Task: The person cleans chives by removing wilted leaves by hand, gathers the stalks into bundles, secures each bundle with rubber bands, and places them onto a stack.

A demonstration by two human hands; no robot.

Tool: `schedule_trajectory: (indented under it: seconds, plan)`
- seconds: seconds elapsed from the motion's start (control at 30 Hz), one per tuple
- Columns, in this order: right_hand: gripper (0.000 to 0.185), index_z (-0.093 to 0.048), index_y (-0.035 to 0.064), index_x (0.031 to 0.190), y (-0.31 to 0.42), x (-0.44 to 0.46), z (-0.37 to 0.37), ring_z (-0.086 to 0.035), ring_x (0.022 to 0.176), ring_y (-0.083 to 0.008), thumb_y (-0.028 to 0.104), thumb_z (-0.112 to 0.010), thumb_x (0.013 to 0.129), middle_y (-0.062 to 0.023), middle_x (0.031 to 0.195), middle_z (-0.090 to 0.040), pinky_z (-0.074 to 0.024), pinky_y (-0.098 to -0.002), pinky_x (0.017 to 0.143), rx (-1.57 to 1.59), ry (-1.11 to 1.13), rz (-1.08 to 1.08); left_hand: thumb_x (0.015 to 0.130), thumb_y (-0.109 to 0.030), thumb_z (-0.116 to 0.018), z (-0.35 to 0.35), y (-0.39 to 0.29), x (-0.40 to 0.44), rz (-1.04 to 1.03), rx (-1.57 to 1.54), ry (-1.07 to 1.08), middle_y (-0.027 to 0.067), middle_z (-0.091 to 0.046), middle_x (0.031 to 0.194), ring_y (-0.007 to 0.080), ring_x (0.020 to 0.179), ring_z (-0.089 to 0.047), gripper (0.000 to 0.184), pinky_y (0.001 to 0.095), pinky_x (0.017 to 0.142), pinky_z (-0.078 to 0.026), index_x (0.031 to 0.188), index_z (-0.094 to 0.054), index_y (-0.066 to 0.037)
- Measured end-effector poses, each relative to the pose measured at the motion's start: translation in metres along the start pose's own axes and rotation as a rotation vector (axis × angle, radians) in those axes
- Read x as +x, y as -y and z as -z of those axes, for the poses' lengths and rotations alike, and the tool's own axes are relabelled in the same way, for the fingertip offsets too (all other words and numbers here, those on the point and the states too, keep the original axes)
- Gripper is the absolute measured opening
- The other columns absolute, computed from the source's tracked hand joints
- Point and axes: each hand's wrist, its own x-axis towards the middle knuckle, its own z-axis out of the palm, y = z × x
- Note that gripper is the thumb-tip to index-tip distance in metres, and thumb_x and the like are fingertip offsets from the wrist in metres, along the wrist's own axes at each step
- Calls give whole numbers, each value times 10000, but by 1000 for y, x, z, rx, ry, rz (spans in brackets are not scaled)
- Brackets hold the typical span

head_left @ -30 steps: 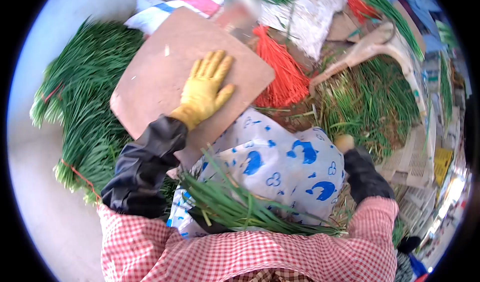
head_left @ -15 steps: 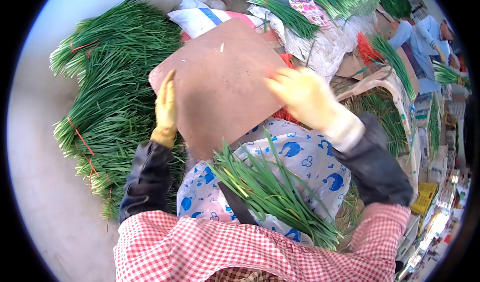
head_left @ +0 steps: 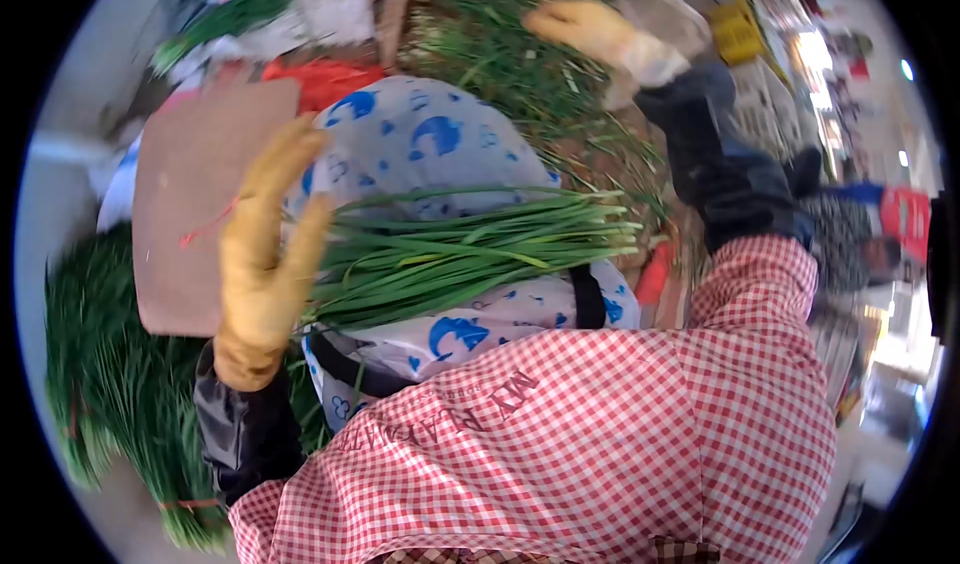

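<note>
My left hand (head_left: 265, 254), in a yellow glove, is open with thumb and fingers apart. It hovers over the edge of a flat brown board (head_left: 190, 194), next to a loose bundle of Chinese chives (head_left: 470, 254). The chives lie across my lap on a white plastic sheet (head_left: 400, 134) printed with blue figures. A thin red tie (head_left: 208, 224) shows on the board. My right hand (head_left: 585, 32), also gloved, is stretched out over a heap of loose chives (head_left: 500, 74). Its fingers look extended and nothing is visible in them; the view is slightly blurred.
Large bundles of chives (head_left: 120, 364) with red ties are piled at the left. Another bunch (head_left: 230, 24) rests on white sacking (head_left: 335, 4) at the upper left, near red material (head_left: 325, 82). A yellow crate (head_left: 737, 32) and a person (head_left: 880, 249) are at the right.
The view has turned to the right. My right hand has left the board and reached out to the loose heap. My left hand has lifted and spread its fingers.
</note>
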Motion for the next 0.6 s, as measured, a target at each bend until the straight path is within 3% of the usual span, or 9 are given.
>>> schedule_trajectory:
  seconds: [0.03,0.17,0.23,0.3,0.37,0.4,0.47,0.53,0.6]
  plan:
    - [408,-646,61,1147,-55,-98,-3,-636,945,-171,401,-497,979,-78,1043,-684,-496,-307,854,225,164,-374,861,15,-598,-44,-12,33,-132,18,276,166,-528,1346,283,1265,-492,436,358,1059,-358,1290,-532,-27]
    - [647,-578,119,1246,-56,-282,-81,-585,1029,-192,647,-389,923,-65,1202,-605,-467,-401,846,1114,327,-910,844,-66,-657,-112,-3,23,-164,63,559,159,-552,1320,276,1184,-561,483,325,917,-466,1310,-530,-62]
    - [668,-551,110,1281,-56,-338,-95,-565,1077,-188,651,-381,927,-66,1269,-568,-458,-418,879,1399,346,-931,846,-86,-662,-147,-20,23,-235,78,621,158,-566,1303,276,1135,-597,490,320,867,-490,1316,-524,-66]
    - [584,-553,72,1271,66,-306,-59,-590,1028,-171,547,-464,944,-71,1169,-616,-482,-359,849,1477,108,-905,867,-115,-654,-119,-15,18,-87,249,676,163,-639,1177,293,1008,-655,394,324,813,-506,1250,-579,-59]
    - [445,-562,40,1247,83,-278,-84,-612,1021,-162,367,-574,945,-74,1141,-640,-517,-320,823,1482,-235,-562,873,-125,-655,-110,-6,15,-11,249,726,146,-668,1087,257,941,-668,336,314,786,-508,1197,-609,-51]
    - [445,-562,40,1247,83,-261,-67,-612,1021,-162,367,-574,945,-74,1141,-640,-517,-320,823,1481,-229,-571,879,-136,-657,-110,0,12,105,199,737,129,-696,997,220,874,-681,282,303,759,-510,1145,-640,-43]
    - [356,-585,33,1212,95,-215,-31,-627,983,-148,254,-610,933,-60,1123,-649,-535,-308,811,1574,-394,-403,924,-161,-631,-96,14,14,276,-141,374,81,-673,849,106,783,-590,204,245,723,-478,1051,-654,-2]
    - [300,-642,44,1142,84,-185,-37,-650,848,-134,194,-680,886,-52,1070,-677,-554,-264,742,1570,-434,-444,936,-183,-621,-91,35,20,285,9,314,82,-674,875,132,801,-599,219,262,748,-477,1049,-653,2]
    - [333,-630,58,1179,65,-175,-56,-641,921,-136,176,-695,875,-54,1096,-670,-536,-269,781,1486,-336,-483,931,-217,-620,-95,51,17,226,89,314,123,-687,888,176,812,-637,232,311,764,-490,1035,-655,-12]
